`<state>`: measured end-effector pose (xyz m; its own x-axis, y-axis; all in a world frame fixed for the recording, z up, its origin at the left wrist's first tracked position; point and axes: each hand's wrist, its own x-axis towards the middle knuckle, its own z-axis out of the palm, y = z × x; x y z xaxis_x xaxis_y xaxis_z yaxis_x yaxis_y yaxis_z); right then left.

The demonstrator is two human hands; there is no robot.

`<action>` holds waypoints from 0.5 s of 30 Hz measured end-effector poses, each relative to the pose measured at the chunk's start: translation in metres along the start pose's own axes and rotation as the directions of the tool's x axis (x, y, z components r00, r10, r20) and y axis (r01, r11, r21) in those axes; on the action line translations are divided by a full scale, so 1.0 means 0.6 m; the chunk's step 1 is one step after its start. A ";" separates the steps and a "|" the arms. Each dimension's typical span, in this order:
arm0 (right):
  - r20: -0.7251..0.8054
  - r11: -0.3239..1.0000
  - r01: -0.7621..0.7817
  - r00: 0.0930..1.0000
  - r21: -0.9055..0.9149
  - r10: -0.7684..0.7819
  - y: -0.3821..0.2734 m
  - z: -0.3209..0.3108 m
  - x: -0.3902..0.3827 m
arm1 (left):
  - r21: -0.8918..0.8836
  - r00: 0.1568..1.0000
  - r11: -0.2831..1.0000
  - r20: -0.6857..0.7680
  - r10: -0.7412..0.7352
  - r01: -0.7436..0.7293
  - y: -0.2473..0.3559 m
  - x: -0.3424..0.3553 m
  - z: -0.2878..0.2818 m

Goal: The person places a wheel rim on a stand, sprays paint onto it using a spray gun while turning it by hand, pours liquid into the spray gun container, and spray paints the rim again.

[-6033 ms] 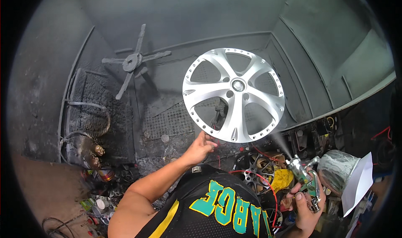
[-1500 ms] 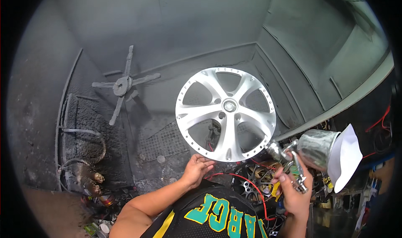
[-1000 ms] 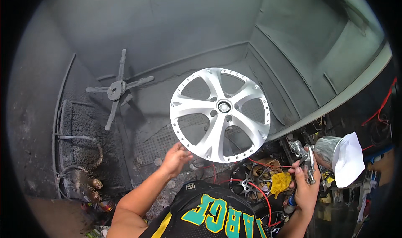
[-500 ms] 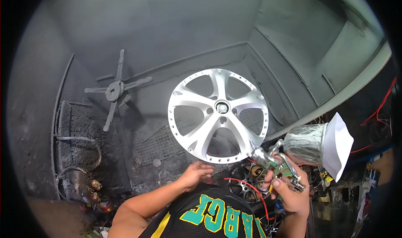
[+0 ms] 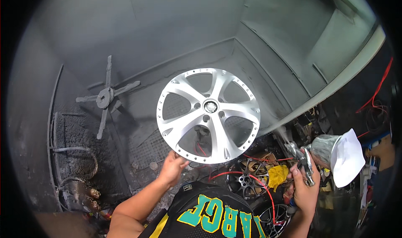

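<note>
"What's changed since a moment ago?"
"The silver, five-spoked metal wheel [image 5: 217, 133] has turned, and the bare left hand [image 5: 171, 171] has moved to its lower-left edge."
"And the shiny metal spray gun [image 5: 299, 153]?"
"The right hand [image 5: 307, 187] has swung it clear of the wheel; pale mist [image 5: 282, 133] now shows ahead of it."

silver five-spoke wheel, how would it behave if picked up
The silver five-spoke wheel would likely feel stiff, given its thick spokes. Its round outline suggests it could roll on edge. Mist at the spray gun hints its coat may be wet and slippery.
</note>
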<state>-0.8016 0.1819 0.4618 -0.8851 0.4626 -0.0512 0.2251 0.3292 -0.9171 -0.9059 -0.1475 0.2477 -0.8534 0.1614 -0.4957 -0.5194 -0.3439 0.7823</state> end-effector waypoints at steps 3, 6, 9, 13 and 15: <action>0.071 0.995 -0.098 0.993 -0.023 0.099 0.021 -0.048 -0.029 | -0.020 0.996 0.998 0.059 -0.062 0.063 -0.054 -0.017 0.037; 0.150 0.980 -0.193 0.969 -0.040 0.197 0.026 -0.061 -0.054 | 0.301 0.936 0.953 0.331 -0.115 0.010 -0.097 -0.033 0.052; 0.290 0.959 -0.285 0.917 0.001 0.272 0.025 -0.054 -0.069 | 0.509 0.588 0.804 0.766 -0.261 -0.307 -0.125 -0.018 0.052; 0.501 0.905 -0.400 0.819 0.149 0.279 0.025 -0.024 -0.086 | 0.457 0.618 0.888 0.710 -0.337 -0.040 -0.164 -0.011 0.040; 0.595 0.894 -0.428 0.756 0.136 0.272 0.007 -0.006 -0.078 | 0.350 0.668 0.936 0.686 -0.289 0.046 -0.196 -0.012 0.033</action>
<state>-0.7580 0.1645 0.4614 -0.8508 -0.0505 -0.5230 0.5243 -0.0157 -0.8514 -0.8398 -0.0897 0.1670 -0.4502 0.8415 -0.2986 -0.5404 0.0094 0.8414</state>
